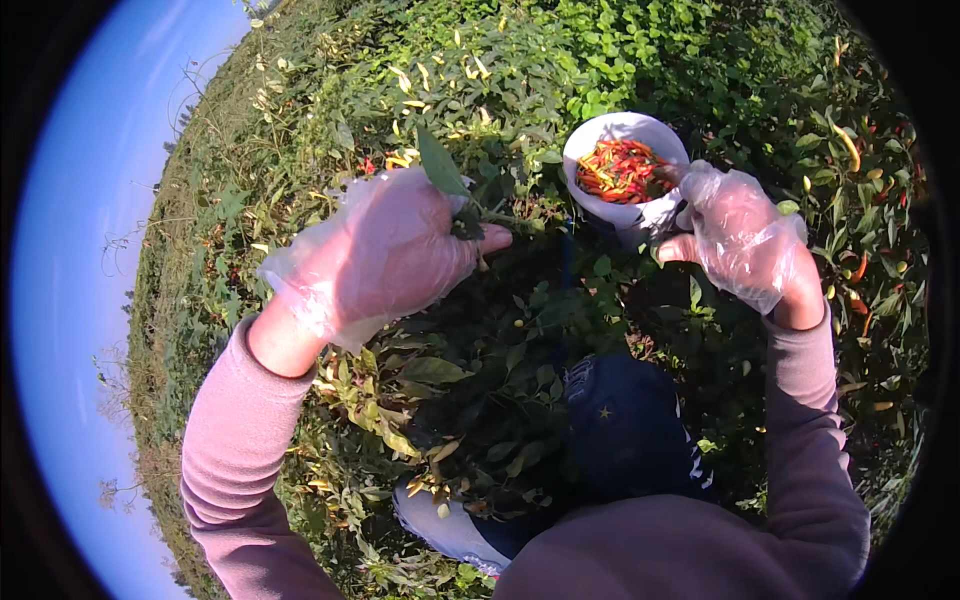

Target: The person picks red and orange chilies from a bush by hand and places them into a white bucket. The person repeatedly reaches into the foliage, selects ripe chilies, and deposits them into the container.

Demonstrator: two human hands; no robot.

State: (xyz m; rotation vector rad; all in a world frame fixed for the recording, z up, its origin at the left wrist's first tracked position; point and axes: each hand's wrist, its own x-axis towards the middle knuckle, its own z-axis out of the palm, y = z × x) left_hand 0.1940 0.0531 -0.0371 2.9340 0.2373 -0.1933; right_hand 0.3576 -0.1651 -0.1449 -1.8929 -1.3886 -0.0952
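Note:
My left hand (397, 244), in a clear plastic glove with the thumb bare, is closed around a leafy pepper stem (491, 216). A broad green leaf (441, 163) sticks up beside its knuckles. Over the near right rim of a white bucket (583, 136) reaches my right hand (739, 225), also in a clear glove. Its thumb and fingers are spread, and nothing shows between them; the fingertips are partly hidden at the rim. Inside the bucket lies a heap of red, orange and yellow chili peppers (619, 171).
Dense pepper plants surround me, with yellow chilies (405, 79) beyond my left hand and orange ones (860, 268) at the right. Leafy branches (435, 370) hang close to my jeans-clad legs (622, 427). Bright green low foliage (622, 45) grows behind the bucket.

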